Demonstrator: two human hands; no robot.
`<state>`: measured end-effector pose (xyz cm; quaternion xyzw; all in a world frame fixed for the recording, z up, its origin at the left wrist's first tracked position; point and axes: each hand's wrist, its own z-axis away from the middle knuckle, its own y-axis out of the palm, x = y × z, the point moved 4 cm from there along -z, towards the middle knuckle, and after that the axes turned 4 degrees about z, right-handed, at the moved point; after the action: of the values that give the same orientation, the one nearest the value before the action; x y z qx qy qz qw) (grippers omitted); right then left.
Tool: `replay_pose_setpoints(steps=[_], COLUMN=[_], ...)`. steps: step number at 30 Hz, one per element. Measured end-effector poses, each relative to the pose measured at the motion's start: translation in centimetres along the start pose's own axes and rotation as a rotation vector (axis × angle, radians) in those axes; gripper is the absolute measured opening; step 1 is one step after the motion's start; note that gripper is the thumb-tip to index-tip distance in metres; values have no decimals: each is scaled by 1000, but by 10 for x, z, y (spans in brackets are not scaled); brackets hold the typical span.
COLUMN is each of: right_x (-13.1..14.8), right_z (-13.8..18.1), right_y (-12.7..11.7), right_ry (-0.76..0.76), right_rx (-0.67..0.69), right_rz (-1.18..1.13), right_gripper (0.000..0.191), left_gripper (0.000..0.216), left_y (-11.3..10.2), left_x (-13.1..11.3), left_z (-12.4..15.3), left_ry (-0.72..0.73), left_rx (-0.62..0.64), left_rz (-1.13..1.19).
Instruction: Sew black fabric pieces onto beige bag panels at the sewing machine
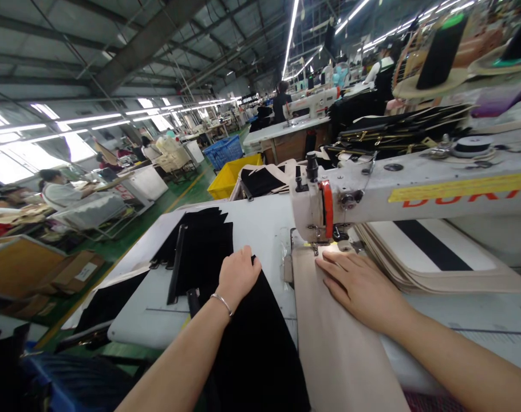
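My left hand [238, 276], a thin bracelet on its wrist, rests on black fabric [252, 343] that hangs over the front of the white table [264, 223]; the fingers curl into the cloth. My right hand [359, 286] lies flat with fingers stretched out on a beige fabric panel [338, 355], fingertips just below the needle of the white sewing machine [372, 197]. A stack of black pieces [200, 246] lies beyond my left hand.
Beige and black-striped panels [436, 257] are stacked under the machine arm at right. Thread cones [441, 51] stand above. Yellow bin [230, 177] and blue crate [224, 150] sit on the green floor. Other workers sit at tables to the left and far back.
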<state>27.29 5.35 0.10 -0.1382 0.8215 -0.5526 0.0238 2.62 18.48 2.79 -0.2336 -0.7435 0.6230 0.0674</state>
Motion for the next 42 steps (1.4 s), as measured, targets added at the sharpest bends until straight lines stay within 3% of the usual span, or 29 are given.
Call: replay_pose_setpoints(steps=[3,6,9,12,17,25,38,40,42], right_x=[1,2,4,4,3,3,2,2,2], right_z=[0,0,0,0,1,-1,0,0,1], right_y=[-1,-1,-2,-2,-4,-3,-4,-3,-3], right_ry=[0,-8,-8,3,15,8,12,15,19], right_rx=[-5,-10,-4,17,48,50,40,43,44], right_rz=[-8,-10,-2,8,7,14,-7,-13,-20], right_gripper=[40,40,41,42,41,42,52,50,49], left_gripper=[15,21,14,10,9,11,10,11,12], left_y=[-7,-12,2,26,42,33,40,34,27], left_x=[-9,-39,-76,-97,-101,-109,-115,-115,-116], left_z=[-4,-19,-32,-37,-39,-39,-37,-30,-18], left_ry=[82,211,338,328,196,217,175,205,337], left_rx=[47,113,285,374,326,259,148,122,126], left_rz=[117,341,561,625,667,560,500,479,428])
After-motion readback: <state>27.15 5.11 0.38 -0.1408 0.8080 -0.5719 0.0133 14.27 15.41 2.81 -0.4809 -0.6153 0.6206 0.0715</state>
